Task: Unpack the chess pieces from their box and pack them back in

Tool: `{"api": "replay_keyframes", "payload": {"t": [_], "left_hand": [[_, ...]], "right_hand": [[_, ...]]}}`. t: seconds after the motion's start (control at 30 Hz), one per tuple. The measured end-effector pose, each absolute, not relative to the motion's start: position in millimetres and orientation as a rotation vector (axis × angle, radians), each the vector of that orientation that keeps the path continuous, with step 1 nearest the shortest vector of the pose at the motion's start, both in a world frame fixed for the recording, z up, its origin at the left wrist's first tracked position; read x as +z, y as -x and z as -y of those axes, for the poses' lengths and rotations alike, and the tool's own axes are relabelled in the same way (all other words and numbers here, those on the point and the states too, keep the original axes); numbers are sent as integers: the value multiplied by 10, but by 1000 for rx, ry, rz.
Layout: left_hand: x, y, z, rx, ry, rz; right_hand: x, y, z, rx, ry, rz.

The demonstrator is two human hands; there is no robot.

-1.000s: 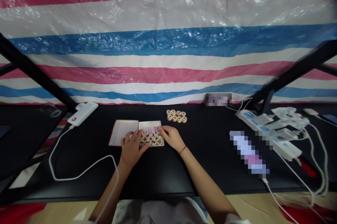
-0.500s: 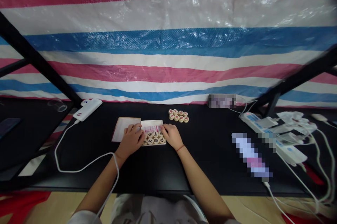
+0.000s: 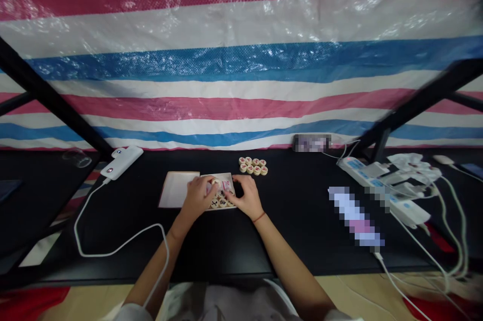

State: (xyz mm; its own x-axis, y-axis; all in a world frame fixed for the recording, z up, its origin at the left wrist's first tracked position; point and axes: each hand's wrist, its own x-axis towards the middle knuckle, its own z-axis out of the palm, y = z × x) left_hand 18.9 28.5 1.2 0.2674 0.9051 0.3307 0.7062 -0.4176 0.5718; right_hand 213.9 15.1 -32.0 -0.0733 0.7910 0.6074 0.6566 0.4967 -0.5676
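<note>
A shallow white box (image 3: 228,178) sits on the black table (image 3: 264,230), with round wooden chess pieces (image 3: 219,203) in its near part. My left hand (image 3: 198,195) is over the box's left side, fingers pinched on one chess piece (image 3: 216,181) lifted above the box. My right hand (image 3: 245,196) is at the box's right side, fingers curled inward over the pieces; what they hold is hidden. The box's lid (image 3: 175,189) lies flat to the left of the box. A cluster of several more chess pieces (image 3: 252,166) lies behind the box.
A white power bank (image 3: 121,162) with a white cable (image 3: 113,248) lies at the left. Power strips (image 3: 381,187) and tangled white cables (image 3: 437,195) fill the right side. A striped plastic sheet (image 3: 241,59) hangs behind the table. Black frame bars (image 3: 49,102) slant at both sides.
My left hand has lifted one chess piece out of the box. My right hand has moved inward over the pieces and curled its fingers.
</note>
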Motion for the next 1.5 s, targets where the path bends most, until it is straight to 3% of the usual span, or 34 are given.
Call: {"api": "replay_keyframes", "payload": {"t": [0.2, 0.37, 0.57, 0.97, 1.17, 1.5], "left_hand": [[10, -584, -406, 985, -2053, -1209], [-138, -424, -494, 1117, -1822, -1379], [-266, -286, -568, 1279, -1859, -1276], [-246, -446, -395, 1172, -2263, -1040], [-226, -415, -406, 1166, -2317, -1112], [-155, -383, -424, 1075, -2276, -1161]], "right_hand": [[-356, -2147, -92, 142, 1220, 1674], [-530, -2289, -221, 45, 1524, 1531], [-648, -2314, -303, 14, 1798, 1488], [-38, -1926, -23, 455, 1354, 1557], [-355, -2224, -231, 294, 1483, 1306], [-622, -2267, -282, 79, 1649, 1547]]}}
